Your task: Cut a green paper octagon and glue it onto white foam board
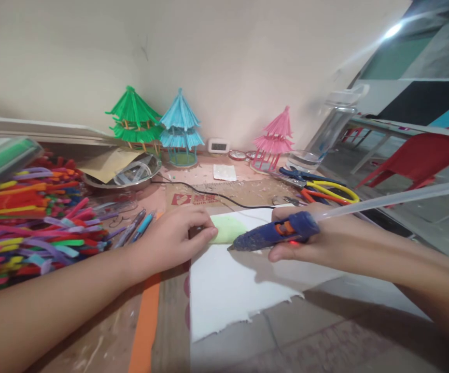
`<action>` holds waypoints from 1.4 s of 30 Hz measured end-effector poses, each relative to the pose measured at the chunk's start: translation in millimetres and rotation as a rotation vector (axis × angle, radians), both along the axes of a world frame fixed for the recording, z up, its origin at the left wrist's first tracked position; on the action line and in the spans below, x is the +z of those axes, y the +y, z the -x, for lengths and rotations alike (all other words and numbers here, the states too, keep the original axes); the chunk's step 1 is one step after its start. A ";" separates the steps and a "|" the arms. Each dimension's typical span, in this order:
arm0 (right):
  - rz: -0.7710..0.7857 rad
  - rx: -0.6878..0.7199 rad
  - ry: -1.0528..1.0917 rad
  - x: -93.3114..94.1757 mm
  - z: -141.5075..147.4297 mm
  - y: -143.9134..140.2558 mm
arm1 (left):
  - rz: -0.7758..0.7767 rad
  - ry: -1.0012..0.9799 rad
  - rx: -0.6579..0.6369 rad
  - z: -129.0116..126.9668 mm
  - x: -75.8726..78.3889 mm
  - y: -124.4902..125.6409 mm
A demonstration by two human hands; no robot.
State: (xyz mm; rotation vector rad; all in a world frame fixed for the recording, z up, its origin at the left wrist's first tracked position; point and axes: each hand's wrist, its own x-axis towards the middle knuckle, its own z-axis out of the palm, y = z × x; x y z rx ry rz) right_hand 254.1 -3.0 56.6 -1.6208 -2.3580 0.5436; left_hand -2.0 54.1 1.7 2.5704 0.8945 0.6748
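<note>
A pale green piece point(226, 229) lies on a white sheet point(224, 290) with a ragged lower edge. My left hand point(181, 233) pinches the left edge of this green piece between thumb and fingers. In my right hand point(294, 248) is a blue hot glue gun point(279, 231), fingers wrapped round its handle, which is mostly hidden. Its nozzle points left and down, close to the lower right edge of the green piece; whether it touches I cannot tell. A long translucent glue stick point(388, 198) sticks out of the gun's back end.
Colourful pipe cleaners point(33, 223) heap up at left, near pens point(139, 228) and a metal bowl point(123, 181). Green point(135, 119), blue point(181, 129) and pink point(275, 137) pavilion models line the wall. Yellow-handled scissors point(333, 190), a water bottle point(331, 127) and a black cable point(212, 194) lie beyond my hands.
</note>
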 end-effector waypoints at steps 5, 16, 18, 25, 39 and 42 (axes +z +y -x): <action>0.018 0.009 0.018 1.7 -3.5 0.0 | -0.003 0.003 0.006 -0.3 0.6 -1.0; 0.003 0.013 -0.027 4.0 -13.5 1.6 | -0.005 0.020 0.020 -0.8 3.2 -1.6; 0.024 0.011 -0.007 3.9 -13.2 1.8 | -0.002 0.022 0.021 -1.1 3.2 -1.4; 0.040 0.014 0.032 5.3 -2.2 -1.6 | 0.004 0.030 0.021 0.4 2.6 -1.5; 0.050 -0.015 0.084 0.4 1.9 -2.3 | -0.010 0.025 0.019 0.4 1.6 -1.3; 0.050 -0.044 0.078 -5.1 1.3 -0.5 | -0.014 0.022 0.020 0.4 1.2 -1.5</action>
